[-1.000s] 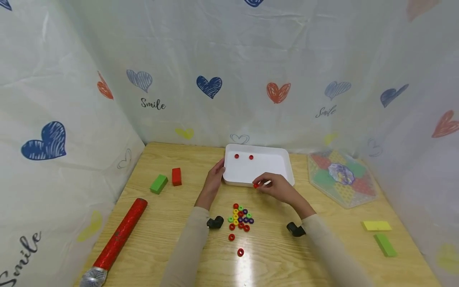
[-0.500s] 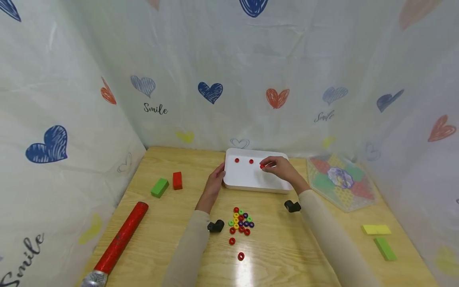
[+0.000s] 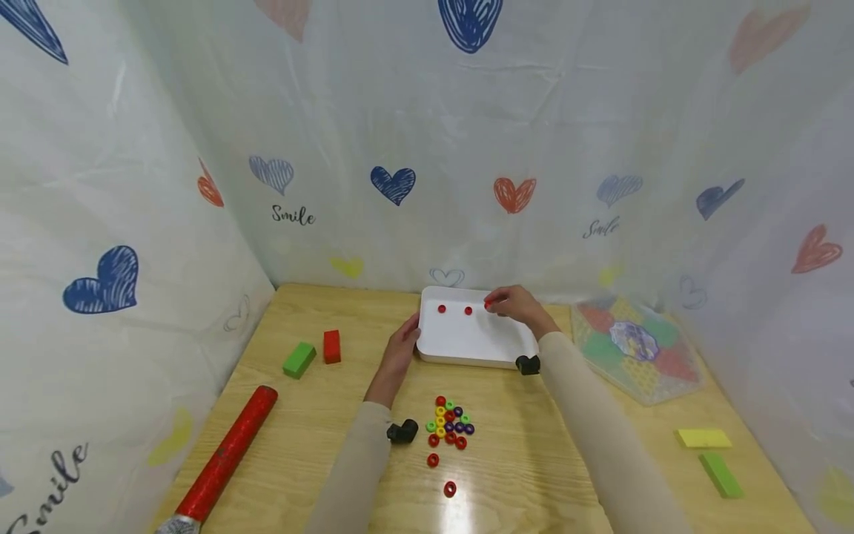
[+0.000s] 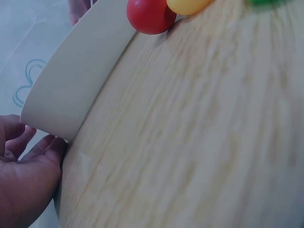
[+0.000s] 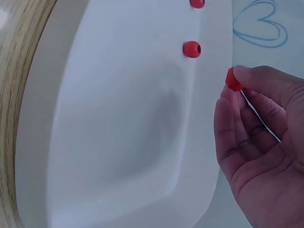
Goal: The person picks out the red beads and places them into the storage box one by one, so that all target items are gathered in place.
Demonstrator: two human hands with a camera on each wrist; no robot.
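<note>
at the right fingers' tips, red bead

Bright, even light fills every view. A white glare patch sits on the pale wooden table at its near edge. The heart-printed white curtain bows with wide-angle distortion. The left wrist view is motion-blurred; shadows lie soft.

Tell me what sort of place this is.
Likely a makeshift tabletop play or craft corner: heart-printed sheets curtain a wooden table holding colored beads, a white tray and toy blocks.
</note>
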